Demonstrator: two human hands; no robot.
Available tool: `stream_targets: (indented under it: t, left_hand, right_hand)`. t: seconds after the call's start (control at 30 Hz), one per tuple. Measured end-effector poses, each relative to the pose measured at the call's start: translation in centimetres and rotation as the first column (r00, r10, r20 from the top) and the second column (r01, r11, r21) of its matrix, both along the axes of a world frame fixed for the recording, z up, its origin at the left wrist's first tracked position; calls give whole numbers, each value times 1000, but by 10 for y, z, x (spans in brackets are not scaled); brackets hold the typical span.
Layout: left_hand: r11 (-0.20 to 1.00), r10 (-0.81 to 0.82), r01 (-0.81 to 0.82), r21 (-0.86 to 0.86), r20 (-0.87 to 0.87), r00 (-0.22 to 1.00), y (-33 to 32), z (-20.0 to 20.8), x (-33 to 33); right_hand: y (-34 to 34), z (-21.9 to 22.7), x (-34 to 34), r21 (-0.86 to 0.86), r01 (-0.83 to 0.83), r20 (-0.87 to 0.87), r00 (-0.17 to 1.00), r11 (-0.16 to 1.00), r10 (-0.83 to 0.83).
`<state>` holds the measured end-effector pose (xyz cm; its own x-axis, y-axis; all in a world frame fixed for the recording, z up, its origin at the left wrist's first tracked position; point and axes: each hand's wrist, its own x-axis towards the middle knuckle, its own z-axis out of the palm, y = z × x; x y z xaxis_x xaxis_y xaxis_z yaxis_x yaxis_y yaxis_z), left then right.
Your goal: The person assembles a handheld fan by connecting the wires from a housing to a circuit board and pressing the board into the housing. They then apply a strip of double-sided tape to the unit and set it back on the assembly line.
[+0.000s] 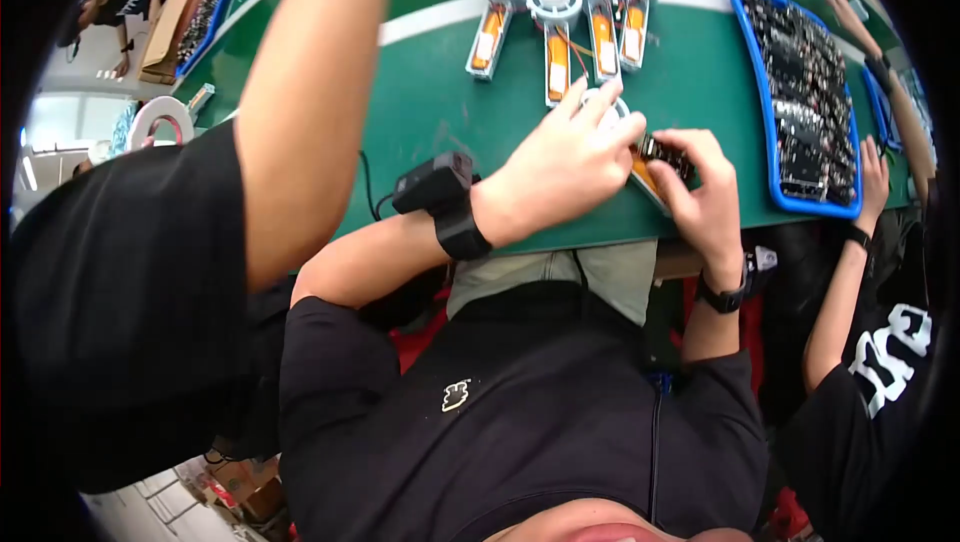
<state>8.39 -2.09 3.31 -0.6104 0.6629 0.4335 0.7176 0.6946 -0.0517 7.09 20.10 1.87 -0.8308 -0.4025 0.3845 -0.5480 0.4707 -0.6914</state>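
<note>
Near the table's front edge lies an open handheld fan housing [645, 185], its round pale head [607, 110] pointing away from me and orange inside its handle. My left hand [565, 162] grips it around the head, with the fingers laid over it. At the handle, my right hand [705, 192] pinches a small dark circuit board [660, 152] between thumb and fingers. The board's underside and the left fingertips' exact contact are hidden. Just beyond stand several similar open fan housings [557, 37] in a cluster, with orange parts and thin wires showing in their handles.
To the right is a blue tray [820, 208] full of dark circuit boards [805, 92]. Another person's hand [874, 177] rests beyond it. At left, a co-worker's bare arm [310, 112] reaches across the green table [430, 92]. A cardboard box [168, 37] stands further back.
</note>
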Motion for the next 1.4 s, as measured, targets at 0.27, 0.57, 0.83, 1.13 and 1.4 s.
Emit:
stream_targets:
  t: [0.27,0.57,0.83,1.13,1.4]
  left_hand:
    - [948,-87,114,299,-101,991,-8,-29,-13]
    - [990,-62,73,119,-87,994,-4,-15,-2]
    - [983,-56,52,178,21,998,6,-13,-12]
    - [990,-91,90,105,3,996,7,-9,-9]
    - [993,-80,79,89,6,997,4,-14,-10]
  right_hand:
    - [5,-2,4,-34,36,208,978,999,-28]
    - [0,-8,8,-51,88,345,936,995,-65]
    - [9,-21,9,-99,81,219,974,992,-58]
    - [9,-22,4,-206,107,400,916,973,-16]
    - [17,-17,8,-172,47,414,910,984,29]
